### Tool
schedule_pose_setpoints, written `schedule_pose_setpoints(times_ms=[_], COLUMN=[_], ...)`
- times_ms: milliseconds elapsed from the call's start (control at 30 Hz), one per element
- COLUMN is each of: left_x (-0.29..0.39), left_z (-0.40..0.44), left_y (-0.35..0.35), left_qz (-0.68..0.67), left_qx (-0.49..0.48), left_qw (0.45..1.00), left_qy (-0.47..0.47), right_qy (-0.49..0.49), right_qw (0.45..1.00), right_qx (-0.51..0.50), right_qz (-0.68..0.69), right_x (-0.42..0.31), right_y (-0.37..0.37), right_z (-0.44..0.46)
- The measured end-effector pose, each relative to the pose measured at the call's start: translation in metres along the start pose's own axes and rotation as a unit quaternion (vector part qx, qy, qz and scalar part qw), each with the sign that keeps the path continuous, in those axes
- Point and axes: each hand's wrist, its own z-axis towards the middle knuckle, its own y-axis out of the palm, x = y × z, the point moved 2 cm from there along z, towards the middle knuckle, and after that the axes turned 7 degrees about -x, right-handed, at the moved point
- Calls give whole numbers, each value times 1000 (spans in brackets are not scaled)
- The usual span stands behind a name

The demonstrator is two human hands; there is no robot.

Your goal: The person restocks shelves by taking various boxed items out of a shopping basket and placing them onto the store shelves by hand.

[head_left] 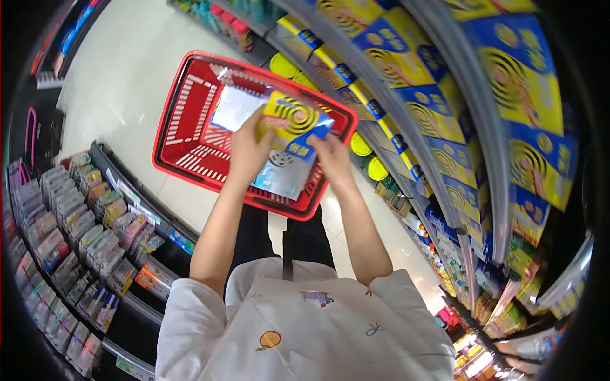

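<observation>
A yellow and blue mosquito coil box (pixel 291 120) with a black spiral printed on it is between my two hands, over the red shopping basket (pixel 166 136). My left hand (pixel 250 145) grips the box's left edge, fingers partly behind it. On the lower right corner, my right hand (pixel 332 155) pinches the box. Beneath it, a silvery light-blue package (pixel 283 176) shows in the basket, partly covered by the box. A white package with a blue edge (pixel 236 109) lies farther left inside the basket, close to my left fingers.
Shelves on the right carry several similar yellow and blue boxes (pixel 516 76). Yellow round lids (pixel 377 169) sit on a lower shelf beside the basket. At left stands a rack of small hanging packs (pixel 82 216). Pale tiled floor (pixel 114 82) runs between the shelves.
</observation>
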Motion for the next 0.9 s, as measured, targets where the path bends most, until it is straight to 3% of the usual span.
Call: schedule_pose_setpoints(times_ms=[67, 200, 267, 300, 333, 467, 633, 733, 900], left_x=[22, 109, 137, 153, 175, 217, 283, 316, 349], left_z=[-24, -98, -133, -147, -159, -194, -203, -202, -199], left_y=[-8, -18, -11, -4, 2, 40, 101, 132, 165], left_qz=[-26, -23, 78, 47, 31, 43, -52, -121, -94], left_qx=[-3, 15, 76, 89, 82, 40, -9, -80, -93], left_qw=[999, 999, 987, 984, 986, 959, 892, 877, 847], left_qy=[20, 26, 116, 148, 145, 278, 449, 457, 514], right_qy=[-75, -147, -194, -230, -266, -388, -455, -473, -501], right_qw=[989, 988, 980, 969, 958, 897, 825, 786, 776], right_qx=[-14, -3, -24, -47, -24, 81, 250, 336, 351], right_qz=[-127, -46, -43, -76, -106, -194, -224, -216, -154], right_x=[-4, -29, -81, -83, -85, -101, -122, -114, -118], right_y=[-4, -12, -31, -44, -58, -113, -159, -184, -211], right_z=[-28, -110, -171, -192, -212, -287, -369, -387, -398])
